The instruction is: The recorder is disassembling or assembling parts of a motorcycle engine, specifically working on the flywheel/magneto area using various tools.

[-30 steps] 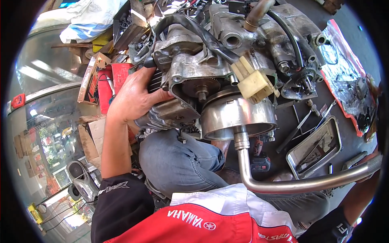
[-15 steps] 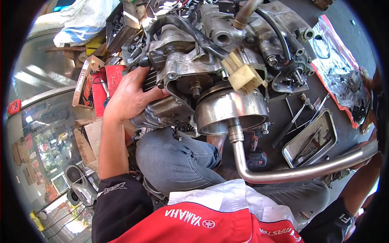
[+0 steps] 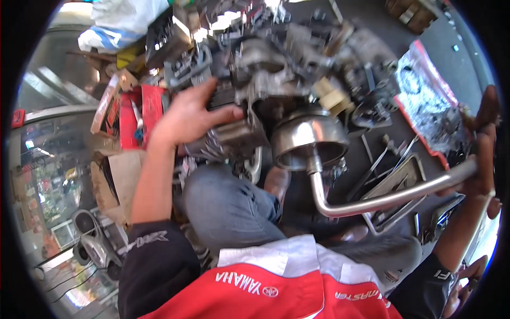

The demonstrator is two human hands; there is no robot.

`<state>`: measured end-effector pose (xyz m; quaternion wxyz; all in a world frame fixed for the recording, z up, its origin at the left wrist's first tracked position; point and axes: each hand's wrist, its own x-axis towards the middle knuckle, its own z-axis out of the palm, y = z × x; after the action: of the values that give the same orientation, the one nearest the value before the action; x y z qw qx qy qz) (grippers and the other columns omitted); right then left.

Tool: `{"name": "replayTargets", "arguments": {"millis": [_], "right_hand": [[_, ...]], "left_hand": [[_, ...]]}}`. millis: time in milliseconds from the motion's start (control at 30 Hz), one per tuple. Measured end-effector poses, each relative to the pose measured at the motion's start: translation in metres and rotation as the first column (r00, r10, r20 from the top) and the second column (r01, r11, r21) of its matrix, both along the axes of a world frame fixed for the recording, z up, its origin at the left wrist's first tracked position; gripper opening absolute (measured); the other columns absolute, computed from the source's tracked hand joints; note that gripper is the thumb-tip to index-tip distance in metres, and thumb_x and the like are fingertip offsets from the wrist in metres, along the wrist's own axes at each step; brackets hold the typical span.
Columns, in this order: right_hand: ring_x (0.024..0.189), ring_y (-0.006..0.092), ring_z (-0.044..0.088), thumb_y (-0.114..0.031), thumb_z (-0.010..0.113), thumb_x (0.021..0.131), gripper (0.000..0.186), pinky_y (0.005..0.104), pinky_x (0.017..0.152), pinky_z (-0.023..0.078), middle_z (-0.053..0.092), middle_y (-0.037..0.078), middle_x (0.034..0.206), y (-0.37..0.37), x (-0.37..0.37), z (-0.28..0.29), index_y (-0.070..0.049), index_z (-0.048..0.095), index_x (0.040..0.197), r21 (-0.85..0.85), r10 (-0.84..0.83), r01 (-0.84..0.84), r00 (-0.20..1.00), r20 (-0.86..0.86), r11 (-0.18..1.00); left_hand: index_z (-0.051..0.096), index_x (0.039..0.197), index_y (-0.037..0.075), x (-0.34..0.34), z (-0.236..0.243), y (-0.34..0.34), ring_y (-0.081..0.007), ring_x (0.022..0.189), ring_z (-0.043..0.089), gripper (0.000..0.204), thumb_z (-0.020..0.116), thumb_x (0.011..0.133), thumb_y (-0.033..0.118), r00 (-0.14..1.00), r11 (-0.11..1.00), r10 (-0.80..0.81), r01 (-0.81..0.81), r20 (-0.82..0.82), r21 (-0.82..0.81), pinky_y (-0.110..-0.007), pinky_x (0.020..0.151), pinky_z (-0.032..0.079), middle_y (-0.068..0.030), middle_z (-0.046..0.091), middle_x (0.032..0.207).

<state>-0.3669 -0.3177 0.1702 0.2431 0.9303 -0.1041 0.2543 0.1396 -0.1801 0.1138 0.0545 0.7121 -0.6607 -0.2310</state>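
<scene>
A greasy metal engine (image 3: 265,87), smeared by motion, stands before me, with a yellowish connector block (image 3: 333,98) on its lead. My left hand (image 3: 186,117) grips the finned side, thumb and fingers spread around it. On the engine's near face sits a shiny round metal drum (image 3: 305,137). A bent steel wrench handle (image 3: 388,198) is fitted at its centre and runs off to the right. At the far end of the handle is my right hand (image 3: 482,143), fingers stretched out, palm against or beside the bar; the exact contact is unclear.
On the floor at right lie a metal tray (image 3: 374,229) with tools and a red-edged clear plastic bag (image 3: 419,90) with dark parts. At left are red cases (image 3: 151,109), a cardboard box (image 3: 125,178) and a glass case (image 3: 53,196). Another hand (image 3: 473,284) shows at lower right.
The handle's outer end has swung away from me, and my right hand shows more fully beside it. The engine looks shifted and blurred. My left hand keeps its hold.
</scene>
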Motion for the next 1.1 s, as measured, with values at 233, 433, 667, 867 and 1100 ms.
{"name": "replayTargets", "arguments": {"millis": [233,433,667,867,1100], "right_hand": [[0.07,0.0369,0.053,-0.091,0.073,0.059,0.096,0.0486,0.071,0.047,0.053,0.015,0.078,0.005,0.013,0.008,0.002,0.062,0.083,-0.044,0.039,-0.034,0.991,0.125,0.998],[0.088,0.0341,0.052,-0.071,0.083,0.064,0.075,0.0482,0.089,0.043,0.049,0.01,0.085,0.031,0.011,0.033,-0.003,0.059,0.084,0.176,-0.156,0.159,0.987,-0.03,0.971],[0.089,0.0308,0.047,-0.06,0.087,0.076,0.064,0.0445,0.085,0.034,0.047,0.009,0.081,0.063,0.046,0.052,-0.003,0.057,0.079,0.412,-0.143,0.177,0.983,-0.112,0.894],[0.08,0.0277,0.059,-0.047,0.096,0.075,0.048,0.0422,0.072,0.047,0.062,0.005,0.072,0.064,0.053,0.073,-0.008,0.069,0.072,0.458,-0.032,0.074,0.994,-0.1,0.886],[0.079,0.027,0.059,-0.05,0.099,0.072,0.051,0.0424,0.069,0.045,0.061,0.004,0.071,0.074,0.034,0.055,-0.008,0.07,0.074,0.449,-0.077,0.086,0.996,-0.038,0.889]], "left_hand": [[0.066,0.122,-0.006,-0.003,0.005,-0.009,-0.0461,0.117,0.069,0.086,0.076,0.087,0.072,0.997,0.984,0.074,-0.068,-0.032,0.165,-0.049,0.102,0.053,-0.0329,0.071,0.122],[0.064,0.132,-0.008,-0.007,0.009,-0.011,-0.0447,0.124,0.068,0.099,0.076,0.084,0.078,0.996,0.992,0.081,-0.084,0.03,0.098,-0.048,0.108,0.051,-0.033,0.071,0.126],[0.07,0.121,0.005,-0.053,0.034,0.046,-0.0374,0.108,0.07,0.055,0.089,0.085,0.041,0.964,0.802,-0.172,0.255,0.2,-0.54,-0.047,0.095,0.058,-0.0172,0.071,0.115],[0.078,0.115,0.016,-0.12,0.031,0.043,-0.0262,0.116,0.062,0.04,0.089,0.078,0.027,0.735,0.519,-0.596,0.659,0.322,-0.544,-0.042,0.098,0.053,-0.0016,0.069,0.12],[0.081,0.114,0.031,-0.118,-0.009,0.023,-0.02,0.118,0.056,0.039,0.088,0.075,0.025,0.684,0.32,-0.553,0.702,0.476,-0.637,-0.042,0.105,0.039,0.013,0.071,0.117]]}}
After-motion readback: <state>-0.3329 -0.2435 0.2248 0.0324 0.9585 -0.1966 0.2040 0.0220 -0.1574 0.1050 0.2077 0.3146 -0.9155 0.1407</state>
